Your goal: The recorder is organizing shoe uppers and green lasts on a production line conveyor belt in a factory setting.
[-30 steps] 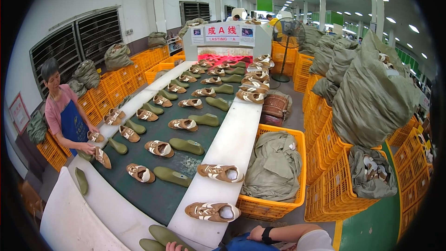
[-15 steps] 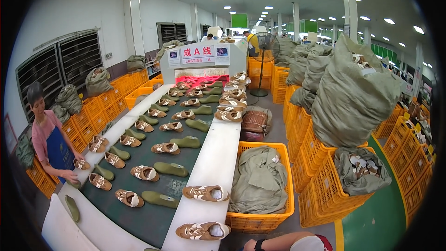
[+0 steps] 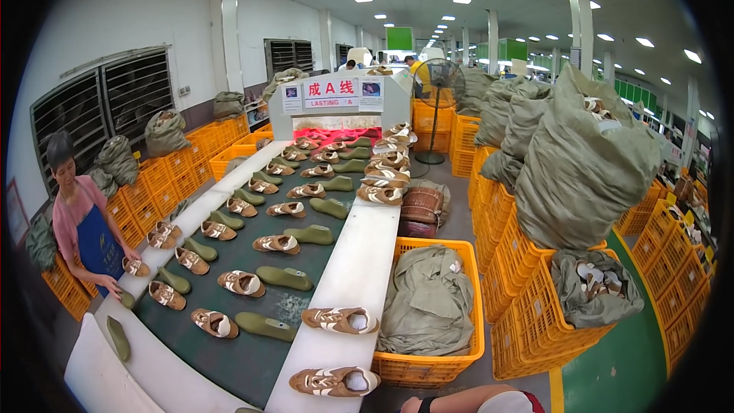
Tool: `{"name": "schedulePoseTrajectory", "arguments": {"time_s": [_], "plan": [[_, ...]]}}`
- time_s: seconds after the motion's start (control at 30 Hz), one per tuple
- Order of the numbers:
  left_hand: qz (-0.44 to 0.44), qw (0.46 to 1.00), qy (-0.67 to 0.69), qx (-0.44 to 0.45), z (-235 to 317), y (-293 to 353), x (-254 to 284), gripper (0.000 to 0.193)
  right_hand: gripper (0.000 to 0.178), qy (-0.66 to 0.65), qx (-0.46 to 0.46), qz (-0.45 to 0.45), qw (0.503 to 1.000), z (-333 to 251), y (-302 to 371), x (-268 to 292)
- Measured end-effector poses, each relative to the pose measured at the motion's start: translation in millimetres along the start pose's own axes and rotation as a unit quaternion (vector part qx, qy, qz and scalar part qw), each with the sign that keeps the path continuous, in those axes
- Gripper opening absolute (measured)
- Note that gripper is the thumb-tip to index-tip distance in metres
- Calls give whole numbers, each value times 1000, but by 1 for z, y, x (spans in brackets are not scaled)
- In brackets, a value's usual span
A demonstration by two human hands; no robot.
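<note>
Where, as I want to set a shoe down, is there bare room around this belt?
Right white ledge: bare between the near shoes and the far shoes, with the green belt left and a yellow crate right. The belt's near end is also bare, below its nearest shoe and green mold. The belt's far end is crowded.

Right ledge is open between near shoes and far pile. Belt shoes and lasts leave gaps between rows.
</note>
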State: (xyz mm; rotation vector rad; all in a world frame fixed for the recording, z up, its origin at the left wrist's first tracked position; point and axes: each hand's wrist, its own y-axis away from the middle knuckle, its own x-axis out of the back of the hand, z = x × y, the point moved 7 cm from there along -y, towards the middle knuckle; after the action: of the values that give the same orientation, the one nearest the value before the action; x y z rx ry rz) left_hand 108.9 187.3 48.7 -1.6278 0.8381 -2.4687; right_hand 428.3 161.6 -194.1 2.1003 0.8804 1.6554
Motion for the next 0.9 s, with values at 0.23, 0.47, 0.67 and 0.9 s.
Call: {"name": "schedulePoseTrajectory", "arguments": {"time_s": [0.23,0.47,0.67,0.9], "plan": [[6,1000,2,14,0,-2,-4,19,53,-11,27,-88,996,3,2,-4],[10,999,-8,35,-14,-6,-27,20,52,40,8,-156,987,-14,35,51],[-14,997,-3,71,-20,4,-18,22,36,85,150,-179,969,-64,43,105],[39,991,-21,125,-30,13,-8,34,45,-30,385,-54,921,-207,39,182]]}}
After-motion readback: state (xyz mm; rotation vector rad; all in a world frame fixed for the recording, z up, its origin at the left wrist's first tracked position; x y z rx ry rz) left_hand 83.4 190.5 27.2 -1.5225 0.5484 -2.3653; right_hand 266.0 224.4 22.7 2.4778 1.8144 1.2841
